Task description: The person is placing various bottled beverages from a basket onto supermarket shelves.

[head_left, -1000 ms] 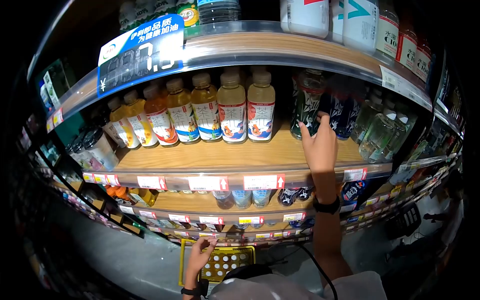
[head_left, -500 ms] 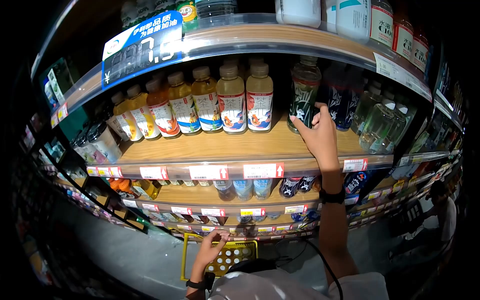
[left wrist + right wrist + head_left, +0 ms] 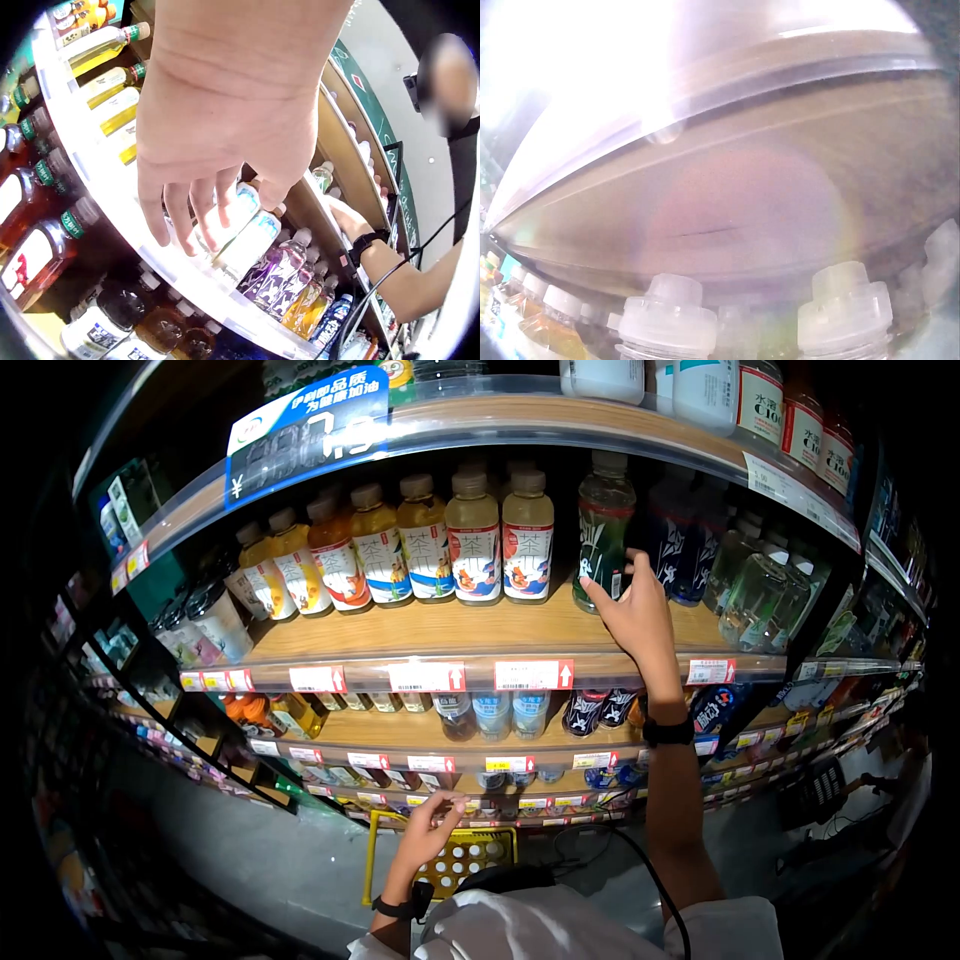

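Observation:
In the head view my right hand (image 3: 640,618) holds a dark green drink bottle (image 3: 603,530) on the upper shelf, thumb across its lower front and fingers at its right side. The bottle stands nearly upright. Left of it is a row of tea bottles (image 3: 473,555); dark blue-labelled bottles (image 3: 690,550) are to its right. Below, my left hand (image 3: 428,835) hangs loosely with nothing in it, over a yellow basket (image 3: 372,860). The left wrist view shows that hand (image 3: 217,142) with fingers spread slightly downward. Translucent bottle caps (image 3: 667,315) fill the bottom of the right wrist view; the hand itself is hidden there.
The shelf above (image 3: 450,412) overhangs the bottles, with a blue price sign (image 3: 305,435) on its edge. Clear bottles (image 3: 755,595) stand at the right end. Lower shelves hold more drinks (image 3: 492,712). A black cable (image 3: 650,880) runs beside my right arm.
The green bottle has come slightly forward and left on the shelf with my right hand. My left hand has risen a little in view and stays loose. The head view has tilted down.

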